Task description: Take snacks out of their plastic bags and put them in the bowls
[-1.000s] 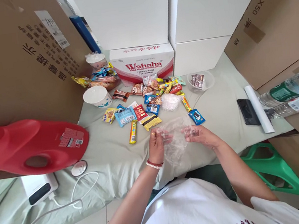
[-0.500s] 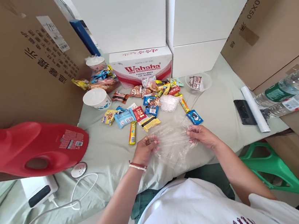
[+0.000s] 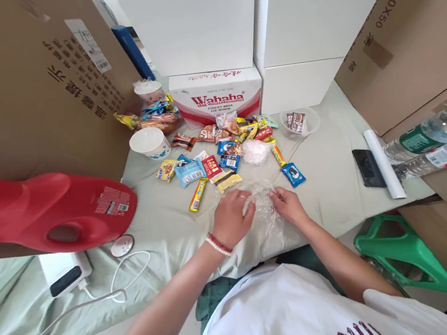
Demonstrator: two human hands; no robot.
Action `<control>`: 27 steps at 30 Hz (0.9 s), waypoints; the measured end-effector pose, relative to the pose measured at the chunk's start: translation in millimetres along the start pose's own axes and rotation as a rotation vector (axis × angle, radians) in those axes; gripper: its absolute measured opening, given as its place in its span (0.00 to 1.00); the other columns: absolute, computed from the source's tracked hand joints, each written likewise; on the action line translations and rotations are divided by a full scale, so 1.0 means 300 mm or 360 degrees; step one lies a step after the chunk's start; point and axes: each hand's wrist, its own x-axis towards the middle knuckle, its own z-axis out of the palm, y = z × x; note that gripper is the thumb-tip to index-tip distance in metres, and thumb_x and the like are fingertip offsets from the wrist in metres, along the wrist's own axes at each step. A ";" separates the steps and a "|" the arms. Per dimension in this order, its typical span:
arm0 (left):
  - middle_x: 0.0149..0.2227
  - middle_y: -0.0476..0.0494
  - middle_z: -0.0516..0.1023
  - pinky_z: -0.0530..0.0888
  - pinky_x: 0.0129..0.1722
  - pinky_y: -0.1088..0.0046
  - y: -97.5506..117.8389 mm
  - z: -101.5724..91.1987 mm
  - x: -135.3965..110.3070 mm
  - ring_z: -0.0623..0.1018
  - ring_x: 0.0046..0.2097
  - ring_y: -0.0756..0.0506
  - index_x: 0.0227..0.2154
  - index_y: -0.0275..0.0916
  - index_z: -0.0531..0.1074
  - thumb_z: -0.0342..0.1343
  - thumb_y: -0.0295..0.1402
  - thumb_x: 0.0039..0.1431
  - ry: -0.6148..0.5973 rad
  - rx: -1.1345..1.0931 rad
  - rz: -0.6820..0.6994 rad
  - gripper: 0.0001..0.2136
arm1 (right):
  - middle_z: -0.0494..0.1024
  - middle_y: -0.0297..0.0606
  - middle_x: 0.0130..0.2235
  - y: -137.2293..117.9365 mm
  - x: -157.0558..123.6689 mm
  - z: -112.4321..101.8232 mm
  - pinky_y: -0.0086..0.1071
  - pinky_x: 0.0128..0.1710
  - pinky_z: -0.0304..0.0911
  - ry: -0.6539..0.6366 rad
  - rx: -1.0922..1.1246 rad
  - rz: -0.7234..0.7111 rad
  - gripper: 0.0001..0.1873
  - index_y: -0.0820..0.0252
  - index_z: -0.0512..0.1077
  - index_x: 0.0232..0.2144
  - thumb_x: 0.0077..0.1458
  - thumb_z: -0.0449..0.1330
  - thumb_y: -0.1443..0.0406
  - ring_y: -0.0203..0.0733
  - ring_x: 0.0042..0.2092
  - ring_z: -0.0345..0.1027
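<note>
A thin, crinkled sheet of clear plastic film (image 3: 264, 200) is bunched at the front of the cloth-covered table. My right hand (image 3: 289, 205) pinches its right side between thumb and fingers. On the left, my left hand (image 3: 232, 218) lies palm down at the film's edge, thumb held apart from the curved fingers; its fingertips partly hide the film. Just beyond the film are a crumpled ball of clear plastic (image 3: 256, 152), a blue snack packet (image 3: 292, 175), a yellow-and-black packet (image 3: 226, 180) and a yellow candy stick (image 3: 198, 195).
More wrapped snacks lie before a Wahaba-style water carton (image 3: 218, 99). A white paper bowl (image 3: 149, 144) and a clear bowl of packets (image 3: 312, 122) flank them. At left stands a red jug (image 3: 100, 205); at right lie a phone (image 3: 367, 168), a white roll (image 3: 384, 164) and bottles (image 3: 417, 137).
The film, stretched between both hands before, is now bunched smaller. My left hand has turned palm down and moved right, its pinch loosened. My right hand has shifted slightly left.
</note>
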 end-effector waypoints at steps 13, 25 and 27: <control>0.36 0.39 0.83 0.72 0.56 0.56 -0.240 -0.089 -0.203 0.79 0.51 0.36 0.18 0.46 0.74 0.58 0.47 0.62 -0.0100 -0.0510 -0.0299 0.19 | 0.67 0.33 0.22 0.069 0.059 -0.072 0.34 0.31 0.52 0.0257 -0.0464 -0.0207 0.25 0.55 0.65 0.22 0.63 0.53 0.46 0.40 0.27 0.59; 0.53 0.27 0.75 0.73 0.52 0.51 -0.126 0.039 -0.115 0.75 0.56 0.30 0.51 0.34 0.73 0.56 0.53 0.64 0.0324 0.0978 -0.0689 0.26 | 0.64 0.30 0.22 0.065 0.050 -0.061 0.31 0.31 0.51 0.0337 -0.0499 -0.0212 0.26 0.56 0.63 0.23 0.62 0.51 0.44 0.37 0.28 0.55; 0.59 0.20 0.71 0.67 0.60 0.40 -0.146 0.093 -0.117 0.66 0.66 0.23 0.50 0.32 0.74 0.61 0.54 0.59 0.0356 0.1045 -0.0768 0.28 | 0.63 0.29 0.22 0.065 0.051 -0.059 0.31 0.32 0.51 0.0368 -0.0493 -0.0211 0.26 0.56 0.62 0.22 0.62 0.50 0.44 0.37 0.28 0.55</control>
